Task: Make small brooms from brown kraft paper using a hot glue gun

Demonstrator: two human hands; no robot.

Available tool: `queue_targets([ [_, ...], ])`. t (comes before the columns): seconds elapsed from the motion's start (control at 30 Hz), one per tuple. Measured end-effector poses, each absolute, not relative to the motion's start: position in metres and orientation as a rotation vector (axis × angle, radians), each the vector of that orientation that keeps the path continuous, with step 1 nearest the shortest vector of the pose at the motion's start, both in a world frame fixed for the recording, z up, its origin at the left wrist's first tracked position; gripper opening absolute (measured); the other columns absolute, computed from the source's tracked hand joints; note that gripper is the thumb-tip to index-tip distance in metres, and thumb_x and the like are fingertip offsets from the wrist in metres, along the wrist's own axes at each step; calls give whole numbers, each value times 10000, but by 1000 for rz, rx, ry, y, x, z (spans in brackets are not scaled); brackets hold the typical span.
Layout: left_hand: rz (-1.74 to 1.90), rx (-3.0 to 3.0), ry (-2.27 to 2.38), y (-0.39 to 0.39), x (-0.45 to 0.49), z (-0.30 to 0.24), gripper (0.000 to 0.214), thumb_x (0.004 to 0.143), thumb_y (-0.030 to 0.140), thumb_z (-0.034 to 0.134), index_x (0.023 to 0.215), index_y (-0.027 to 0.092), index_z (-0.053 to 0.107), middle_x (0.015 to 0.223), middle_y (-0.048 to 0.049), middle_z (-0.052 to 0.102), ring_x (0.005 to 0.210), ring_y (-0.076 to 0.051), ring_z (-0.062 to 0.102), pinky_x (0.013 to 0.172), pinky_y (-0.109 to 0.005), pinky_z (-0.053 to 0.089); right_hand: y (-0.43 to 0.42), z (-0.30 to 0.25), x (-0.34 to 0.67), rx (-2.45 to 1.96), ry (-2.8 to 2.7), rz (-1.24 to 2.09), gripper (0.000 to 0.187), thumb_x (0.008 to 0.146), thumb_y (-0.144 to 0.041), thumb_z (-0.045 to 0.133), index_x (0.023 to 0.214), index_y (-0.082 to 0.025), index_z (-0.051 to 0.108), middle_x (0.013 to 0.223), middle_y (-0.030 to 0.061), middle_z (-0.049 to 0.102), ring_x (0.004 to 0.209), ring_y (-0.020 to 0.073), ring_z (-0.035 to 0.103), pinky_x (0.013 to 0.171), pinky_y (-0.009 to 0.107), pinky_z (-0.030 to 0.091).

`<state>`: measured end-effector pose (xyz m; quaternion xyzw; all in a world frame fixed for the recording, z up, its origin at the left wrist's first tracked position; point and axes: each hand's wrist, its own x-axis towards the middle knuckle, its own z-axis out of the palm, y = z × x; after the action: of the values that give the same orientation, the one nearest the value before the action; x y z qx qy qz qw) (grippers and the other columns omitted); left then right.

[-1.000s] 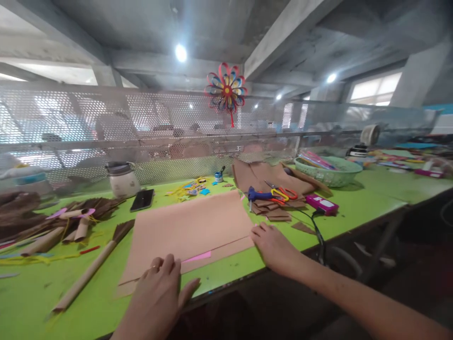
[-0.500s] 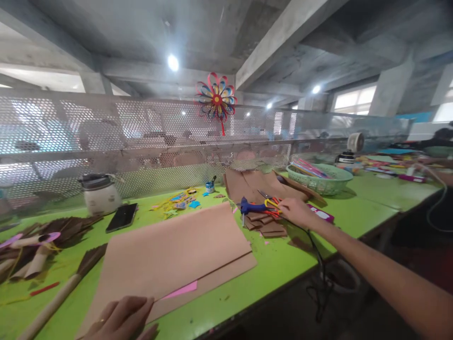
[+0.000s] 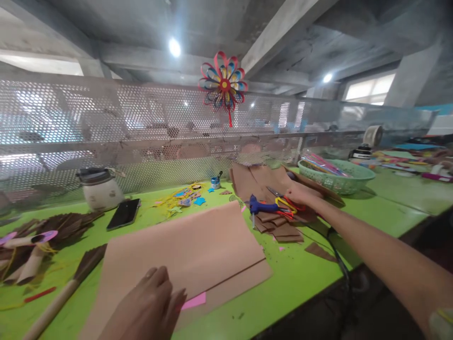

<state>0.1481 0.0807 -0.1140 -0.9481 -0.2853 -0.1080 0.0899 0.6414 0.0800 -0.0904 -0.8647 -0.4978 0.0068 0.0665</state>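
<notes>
My left hand [image 3: 148, 302] is above the large folded sheet of brown paper [image 3: 184, 250], its fingers loosely bent and the thumb apart. It appears to hold nothing. A strip of pink paper [image 3: 194, 301] shows beneath the sheet's near edge. My right hand [image 3: 299, 194] reaches behind the scissors [image 3: 285, 202] with yellow handles, close to the brown paper pieces at the back. Its fingers are mostly hidden, so any grip is unclear. The blue glue gun [image 3: 264, 207] lies just left of the scissors, on top of small folded brown pieces [image 3: 283, 231].
A green basket [image 3: 354, 182] with plastic-wrapped items stands at the back right. At the left are a white jug [image 3: 102, 191], a phone [image 3: 123, 214] and brown paper brooms [image 3: 67, 288]. A paper flower [image 3: 224, 85] hangs on the perforated screen. A black cable [image 3: 339, 255] crosses the table edge.
My left hand has risen and shifted right from the paper's near edge. My right hand has moved from the scissors' handles toward the brown paper behind. The view has turned slightly right.
</notes>
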Motion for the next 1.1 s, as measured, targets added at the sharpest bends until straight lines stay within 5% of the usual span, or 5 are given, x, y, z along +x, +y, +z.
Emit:
queue_targets([
  [0.3,-113,-2750,-658,87,175,-110,263,822,70,407,713,179,620,757,-88,586,689,-231,485,634,-382,372,80,-82,611,-2469,-1762,-27,204,863,-255,525,835,-154,700,842,68,713,806,184,623,648,247,411],
  [0.47,-146,-2877,-621,87,189,-100,154,813,109,453,753,170,580,790,-77,554,720,-209,467,608,-336,367,81,-86,618,-2446,-1974,317,239,871,-363,593,851,-133,652,781,3,661,687,142,613,662,291,488],
  [0.63,-346,-2928,-695,94,193,-111,231,898,148,380,784,175,579,846,-85,551,801,-219,475,691,-358,408,78,-85,624,-2378,-2012,454,173,727,-210,588,824,-138,711,580,-23,611,556,136,558,552,233,399],
  [0.87,-600,-2959,-796,103,184,-133,275,940,312,402,1095,188,592,1151,-116,565,1115,-275,462,926,-464,420,73,-91,629,-2270,-2028,555,176,588,-242,614,731,-167,683,609,-27,588,603,141,520,563,226,364],
  [1.1,-512,-2982,-775,103,184,-134,327,943,333,408,1172,166,572,1257,-130,565,1218,-287,458,1015,-494,388,65,-98,648,-2251,-1807,639,351,649,-493,659,653,-143,640,526,-19,505,504,112,416,493,242,295],
])
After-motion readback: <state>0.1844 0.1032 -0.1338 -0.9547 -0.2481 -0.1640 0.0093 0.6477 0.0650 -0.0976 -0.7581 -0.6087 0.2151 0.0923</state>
